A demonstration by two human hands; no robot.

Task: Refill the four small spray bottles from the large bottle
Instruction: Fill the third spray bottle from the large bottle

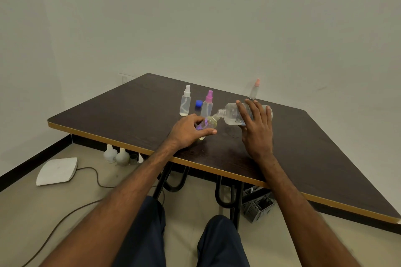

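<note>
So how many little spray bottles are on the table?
4. A white-topped bottle and a pink-topped bottle stand side by side; a peach-topped bottle stands at the far edge; the left hand holds a topless bottle, tilted under the large bottle. None looks hidden.

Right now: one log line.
left hand grips uncapped small clear bottle | right hand tips large clear plastic bottle, neck at its mouth | blue cap on dark table

My desk (130, 110) looks dark, matt wood-grain with a tan edge band; the large bottle (231, 114) is clear, smooth plastic
</note>
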